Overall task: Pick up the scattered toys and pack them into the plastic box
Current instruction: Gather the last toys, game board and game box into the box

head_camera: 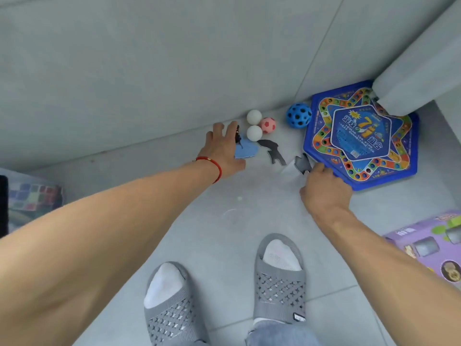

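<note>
Toys lie scattered on the floor by the far wall, and picking-up is under way: the left hand (222,148) spreads open over a blue cutout (245,151), the right hand (324,188) pinches a grey cutout (302,164), next needing a lift toward the plastic box (32,196) at near left.

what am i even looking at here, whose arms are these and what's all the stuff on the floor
There is no machine here. A camera worn on a person's head looks down, so you see their own two arms and their feet in grey slippers.

On the pale tiled floor lie toys: two white balls, a pink ball, a blue ball with holes, a blue star-patterned game board, a blue flat piece and dark flat cut-outs.

The left hand, with a red string at the wrist, reaches over the blue flat piece. The right hand touches a small dark cut-out beside the board. Neither hand has clearly lifted anything yet.
</note>
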